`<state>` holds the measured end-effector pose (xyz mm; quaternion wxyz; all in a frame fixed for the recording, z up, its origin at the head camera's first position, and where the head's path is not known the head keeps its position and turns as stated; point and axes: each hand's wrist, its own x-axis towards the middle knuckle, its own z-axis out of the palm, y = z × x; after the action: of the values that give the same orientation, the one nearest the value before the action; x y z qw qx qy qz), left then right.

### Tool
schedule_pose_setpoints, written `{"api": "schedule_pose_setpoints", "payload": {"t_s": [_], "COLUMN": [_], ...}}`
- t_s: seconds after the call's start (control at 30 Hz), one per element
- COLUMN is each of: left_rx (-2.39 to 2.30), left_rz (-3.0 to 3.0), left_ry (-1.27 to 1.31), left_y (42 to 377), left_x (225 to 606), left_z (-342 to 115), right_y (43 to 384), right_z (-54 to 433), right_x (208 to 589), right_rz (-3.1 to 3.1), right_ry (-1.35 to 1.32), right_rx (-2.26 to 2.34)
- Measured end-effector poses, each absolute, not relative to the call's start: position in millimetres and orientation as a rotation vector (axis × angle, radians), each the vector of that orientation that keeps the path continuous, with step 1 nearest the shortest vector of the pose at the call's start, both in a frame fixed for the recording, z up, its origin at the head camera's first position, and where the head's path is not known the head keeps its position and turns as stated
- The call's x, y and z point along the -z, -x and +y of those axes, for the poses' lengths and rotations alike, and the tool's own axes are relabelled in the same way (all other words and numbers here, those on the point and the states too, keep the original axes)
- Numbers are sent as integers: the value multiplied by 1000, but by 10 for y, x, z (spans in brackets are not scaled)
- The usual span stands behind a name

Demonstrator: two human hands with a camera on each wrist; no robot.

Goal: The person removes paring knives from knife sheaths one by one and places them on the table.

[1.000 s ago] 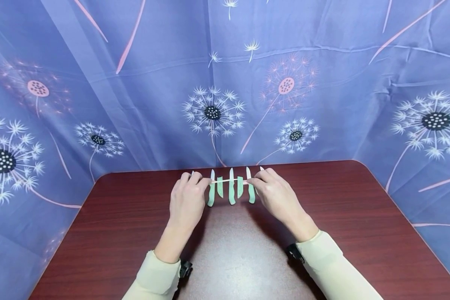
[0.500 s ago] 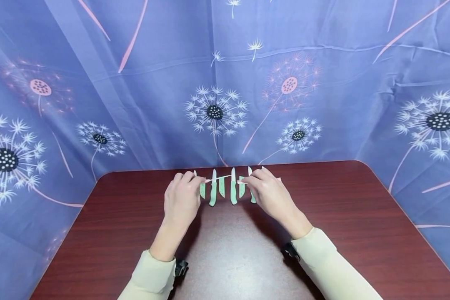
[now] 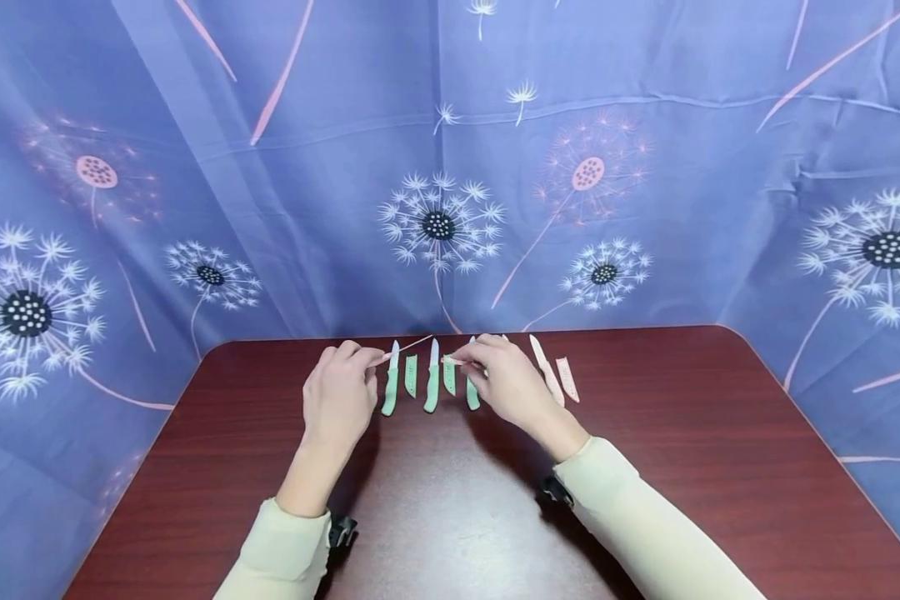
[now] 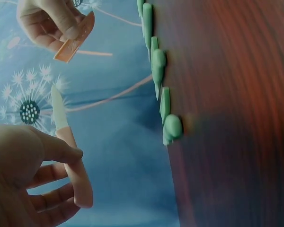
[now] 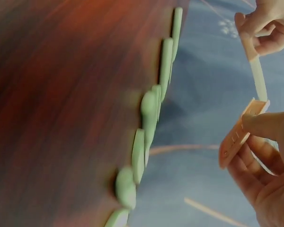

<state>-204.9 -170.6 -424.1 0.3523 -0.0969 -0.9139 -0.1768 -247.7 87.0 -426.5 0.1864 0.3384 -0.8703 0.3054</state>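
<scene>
In the head view my left hand [image 3: 339,396] is over the far left of the row on the table. It pinches a paring knife by its pink handle [image 4: 79,182], thumb on one side and fingers on the other. The pale blade [image 4: 59,111] points away from the palm. My right hand [image 3: 516,385] holds a pink blade sheath [image 5: 236,137] between thumb and fingers, its open end facing the left hand. Blade and sheath are apart in the left wrist view. Below them lie green-handled knives [image 3: 432,390] and green sheaths [image 3: 411,377].
A pink-handled knife [image 3: 547,372] and a pink sheath [image 3: 567,380] lie at the right end of the row. The row runs along the far edge of the dark red wooden table [image 3: 682,433]. A blue dandelion-print curtain [image 3: 307,208] hangs right behind.
Both hands have moved left along the row with the knife and sheath. The blade has swung to point farther back, away from the sheath. The pink pair on the right has come into view.
</scene>
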Motion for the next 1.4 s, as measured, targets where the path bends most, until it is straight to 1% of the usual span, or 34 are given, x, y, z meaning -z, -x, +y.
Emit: {"api": "schedule_pose_setpoints", "payload": {"t_s": [0.47, 0.63, 0.73, 0.9, 1.03, 1.3, 1.4], "left_rx": [685, 796, 879, 1018, 1083, 1129, 1127], "left_rz": [-2556, -2600, -2632, -2696, -2788, -2938, -2962], "left_ry": [-3, -54, -79, -118, -183, -348, -374], "left_y": [2079, 2106, 2139, 2221, 2279, 2404, 2448], "left_x": [4215, 4220, 4227, 4247, 4260, 4294, 4320], "left_z": [-2034, -2150, -2229, -2341, -2400, -2445, -2452], "right_y": [2668, 2740, 2781, 2826, 2851, 2902, 2943], "right_z": [155, -54, -173, -379, -517, -724, -806], "right_x": [4250, 4225, 4232, 4266, 4273, 4291, 4318], "right_rz": [-2638, -2681, -2724, -2783, -2853, -2982, -3039], "right_ry": [-702, -612, -517, -310, -255, -302, -287], "right_rx": [-1434, -1509, -1547, -1734, -1660, -1248, -1184]}}
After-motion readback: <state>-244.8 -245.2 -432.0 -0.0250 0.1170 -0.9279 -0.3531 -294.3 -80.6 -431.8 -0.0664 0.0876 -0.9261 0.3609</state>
